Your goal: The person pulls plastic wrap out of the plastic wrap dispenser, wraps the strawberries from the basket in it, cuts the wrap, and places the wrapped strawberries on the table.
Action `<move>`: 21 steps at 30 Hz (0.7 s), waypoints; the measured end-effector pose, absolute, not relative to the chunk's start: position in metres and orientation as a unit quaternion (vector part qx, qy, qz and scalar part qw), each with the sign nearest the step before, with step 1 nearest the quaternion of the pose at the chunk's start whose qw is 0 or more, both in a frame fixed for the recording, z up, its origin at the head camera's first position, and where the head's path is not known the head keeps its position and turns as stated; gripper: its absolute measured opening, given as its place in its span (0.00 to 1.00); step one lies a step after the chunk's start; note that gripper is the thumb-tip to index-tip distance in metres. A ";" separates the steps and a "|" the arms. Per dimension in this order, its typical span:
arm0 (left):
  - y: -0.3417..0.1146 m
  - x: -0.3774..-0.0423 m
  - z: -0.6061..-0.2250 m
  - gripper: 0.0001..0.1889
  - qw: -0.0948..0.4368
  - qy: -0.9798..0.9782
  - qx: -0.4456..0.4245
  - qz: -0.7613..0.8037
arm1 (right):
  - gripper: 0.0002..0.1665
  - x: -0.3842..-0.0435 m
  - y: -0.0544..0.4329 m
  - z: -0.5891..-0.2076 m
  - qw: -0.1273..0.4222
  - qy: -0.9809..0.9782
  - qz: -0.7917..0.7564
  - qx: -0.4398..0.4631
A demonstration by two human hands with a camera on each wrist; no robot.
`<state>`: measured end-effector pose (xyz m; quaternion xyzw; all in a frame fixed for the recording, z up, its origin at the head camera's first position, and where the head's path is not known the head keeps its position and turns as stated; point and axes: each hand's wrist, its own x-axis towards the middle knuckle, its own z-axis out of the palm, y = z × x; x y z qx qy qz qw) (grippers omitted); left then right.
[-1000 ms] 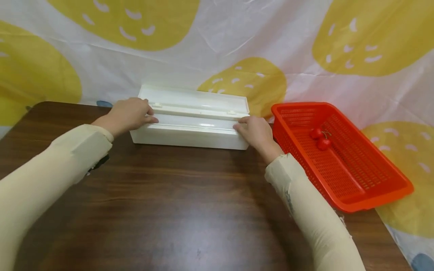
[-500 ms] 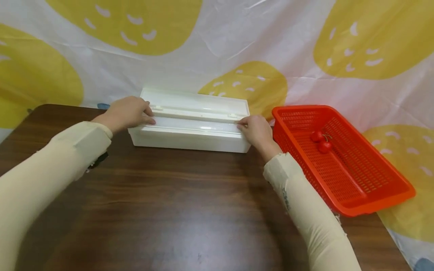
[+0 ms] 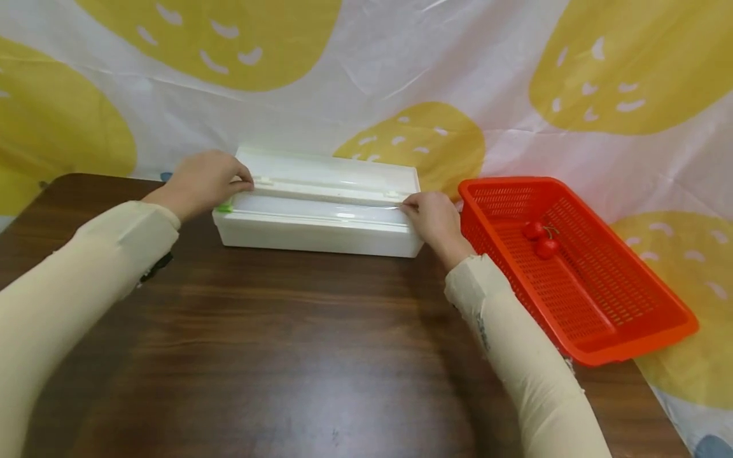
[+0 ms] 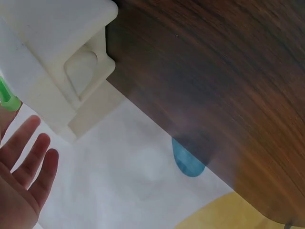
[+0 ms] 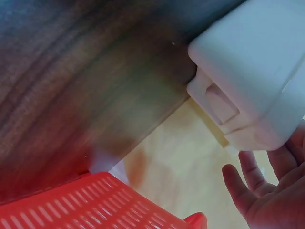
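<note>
A long white cling film dispenser (image 3: pixel 321 236) stands on the table against the cloth backdrop, its lid (image 3: pixel 332 166) tipped up at the back. Clear cling film (image 3: pixel 343 214) glints along its top. At the left end, my left hand (image 3: pixel 206 181) pinches the film edge with thumb and forefinger; its other fingers spread loosely in the left wrist view. A bright green part (image 3: pixel 225 207) shows below it on the dispenser's left corner. My right hand (image 3: pixel 436 224) pinches the film at the right end, its lower fingers beside the dispenser's end in the right wrist view.
To the right stands a red plastic basket (image 3: pixel 572 343) with two red cherry-like fruits (image 3: pixel 548 247) on green stems inside. Its left wall is close to my right hand. The brown wooden table (image 3: pixel 321 343) stretches in front; a patterned cloth (image 3: pixel 275 114) hangs right behind the dispenser.
My left hand has moved a little up and left, uncovering the green part at the dispenser's left corner. My right hand has barely shifted. The basket and its fruits stay put.
</note>
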<state>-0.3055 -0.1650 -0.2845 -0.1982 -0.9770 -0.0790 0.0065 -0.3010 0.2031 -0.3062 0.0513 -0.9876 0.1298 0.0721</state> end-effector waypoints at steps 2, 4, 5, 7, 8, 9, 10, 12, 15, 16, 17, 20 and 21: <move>-0.165 -0.305 -0.284 0.13 0.016 -0.978 -0.191 -0.087 | 0.11 -0.304 0.203 -0.304 0.068 -0.988 0.130 0.049; -0.165 -0.306 -0.282 0.14 0.020 -0.978 -0.187 -0.094 | 0.11 -0.307 0.203 -0.300 0.061 -0.989 0.127 0.051; -0.165 -0.306 -0.280 0.14 0.021 -0.977 -0.187 -0.098 | 0.11 -0.308 0.203 -0.297 0.060 -0.989 0.127 0.053; -0.164 -0.307 -0.275 0.14 0.024 -0.977 -0.188 -0.099 | 0.11 -0.311 0.204 -0.291 0.061 -0.989 0.124 0.059; -0.164 -0.309 -0.272 0.14 0.028 -0.977 -0.189 -0.098 | 0.11 -0.312 0.204 -0.288 0.064 -0.989 0.122 0.061; -0.164 -0.310 -0.268 0.14 0.031 -0.977 -0.189 -0.096 | 0.11 -0.314 0.204 -0.284 0.069 -0.988 0.119 0.064; -0.163 -0.312 -0.264 0.14 0.034 -0.977 -0.190 -0.094 | 0.11 -0.315 0.205 -0.280 0.072 -0.988 0.119 0.065; -0.162 -0.316 -0.255 0.14 0.040 -0.977 -0.191 -0.089 | 0.12 -0.318 0.206 -0.272 0.075 -0.988 0.123 0.063; -0.161 -0.320 -0.241 0.13 0.049 -0.976 -0.193 -0.091 | 0.13 -0.320 0.208 -0.260 0.078 -0.986 0.135 0.055; -0.161 -0.321 -0.237 0.13 0.053 -0.975 -0.196 -0.092 | 0.14 -0.321 0.209 -0.256 0.079 -0.985 0.142 0.049; -0.160 -0.322 -0.233 0.13 0.057 -0.974 -0.197 -0.092 | 0.14 -0.321 0.209 -0.252 0.082 -0.985 0.147 0.045; -0.159 -0.325 -0.218 0.14 0.073 -0.973 -0.198 -0.090 | 0.14 -0.324 0.213 -0.238 0.103 -0.982 0.155 0.043; -0.158 -0.325 -0.212 0.14 0.076 -0.974 -0.194 -0.088 | 0.14 -0.324 0.214 -0.232 0.111 -0.981 0.156 0.040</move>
